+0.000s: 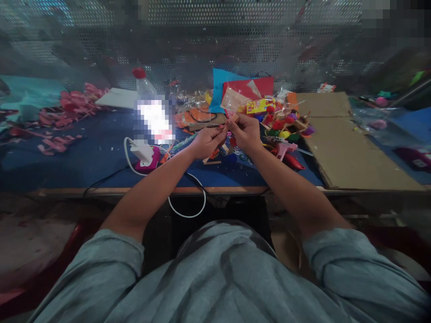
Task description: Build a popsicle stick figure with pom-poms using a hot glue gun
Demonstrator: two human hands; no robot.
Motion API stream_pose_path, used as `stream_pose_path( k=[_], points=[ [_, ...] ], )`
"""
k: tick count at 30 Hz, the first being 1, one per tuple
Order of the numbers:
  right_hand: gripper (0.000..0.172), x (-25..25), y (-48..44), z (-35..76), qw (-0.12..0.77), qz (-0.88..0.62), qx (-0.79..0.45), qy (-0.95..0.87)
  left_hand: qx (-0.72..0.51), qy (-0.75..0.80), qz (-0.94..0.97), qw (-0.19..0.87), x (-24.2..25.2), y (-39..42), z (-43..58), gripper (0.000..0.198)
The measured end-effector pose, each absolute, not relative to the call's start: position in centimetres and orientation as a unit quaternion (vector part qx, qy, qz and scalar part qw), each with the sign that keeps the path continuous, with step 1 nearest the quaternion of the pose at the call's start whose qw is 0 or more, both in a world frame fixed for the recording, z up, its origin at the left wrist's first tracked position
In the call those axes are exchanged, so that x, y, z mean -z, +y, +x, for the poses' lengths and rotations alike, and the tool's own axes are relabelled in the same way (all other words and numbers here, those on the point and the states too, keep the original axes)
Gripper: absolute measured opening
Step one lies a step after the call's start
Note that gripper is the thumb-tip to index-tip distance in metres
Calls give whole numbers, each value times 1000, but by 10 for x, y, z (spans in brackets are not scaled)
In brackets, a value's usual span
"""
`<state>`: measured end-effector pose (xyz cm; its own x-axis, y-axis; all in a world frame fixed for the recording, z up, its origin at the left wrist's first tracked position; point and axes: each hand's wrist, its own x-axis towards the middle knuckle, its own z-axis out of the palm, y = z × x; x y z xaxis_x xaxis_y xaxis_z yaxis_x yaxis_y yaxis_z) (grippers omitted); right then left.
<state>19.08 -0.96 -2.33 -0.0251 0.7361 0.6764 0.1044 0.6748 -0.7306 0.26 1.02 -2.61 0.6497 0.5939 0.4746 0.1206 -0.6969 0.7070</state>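
My left hand (208, 141) and my right hand (248, 133) meet over the middle of the table, fingertips close together. Between them is a small flat orange strip (233, 119), pinched by both hands; its lower part is hidden by my fingers. Just below my hands lie thin wooden sticks (212, 162) and small colourful scraps. To the right of my right hand is a heap of coloured pompoms (284, 134) with more sticks. A pink glue gun (286, 148) lies near a red pointed piece (293, 162).
A white charger (142, 151) sits in a magenta power block (150, 160), its white cable looping over the table edge. Behind stand a bright blurred-out screen (155, 119) and a red-capped bottle (144, 85). Cardboard (357, 157) covers the right; pink pieces (72, 107) lie left.
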Motion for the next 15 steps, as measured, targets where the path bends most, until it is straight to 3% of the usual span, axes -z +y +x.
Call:
stream_pose_path(
  k=[9,15],
  points=[
    [65,29,-3,189,620,-321,-283,-658,-383,200,841,325,28,10,4,65],
    [64,30,4,195,686,-350,-245,-590,-356,222,854,308,24,10,3,69]
  ],
)
